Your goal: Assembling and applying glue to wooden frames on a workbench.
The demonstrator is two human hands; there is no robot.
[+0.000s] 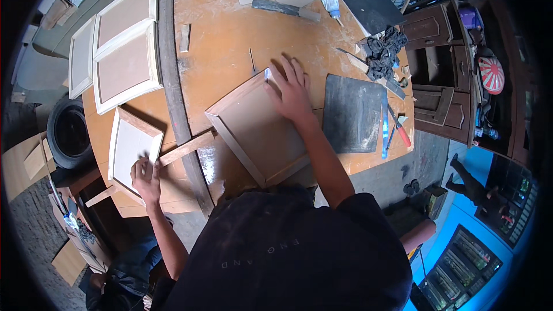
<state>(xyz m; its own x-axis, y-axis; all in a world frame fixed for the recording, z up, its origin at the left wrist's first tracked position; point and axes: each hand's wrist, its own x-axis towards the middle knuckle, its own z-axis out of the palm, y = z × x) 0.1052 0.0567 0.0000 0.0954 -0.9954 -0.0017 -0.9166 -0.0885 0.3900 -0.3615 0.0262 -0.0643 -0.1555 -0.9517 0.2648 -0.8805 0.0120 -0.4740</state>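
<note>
My left hand (147,179) is at the near right side of a small wooden frame (138,120) with a pale panel, its bent fingers closed over the frame's edge. My right hand (292,93) lies with fingers stretched and apart over the far right corner of a larger wooden frame (236,148) with a light brown panel. Beside its fingers, a small white and blue piece (267,74) sits on that corner; its kind is unclear. A wooden strip (185,148) lies between the two frames. Just beyond the larger frame is a thin dark pointed tool (252,59).
A dark beam (173,63) crosses the orange table (219,34). Finished-looking framed panels (128,75) lie at the far left. Rightward are a dark board (352,115), a red-handled tool (402,133) and black cloth (385,55). A tyre (70,128) stands left; another person sits lower left.
</note>
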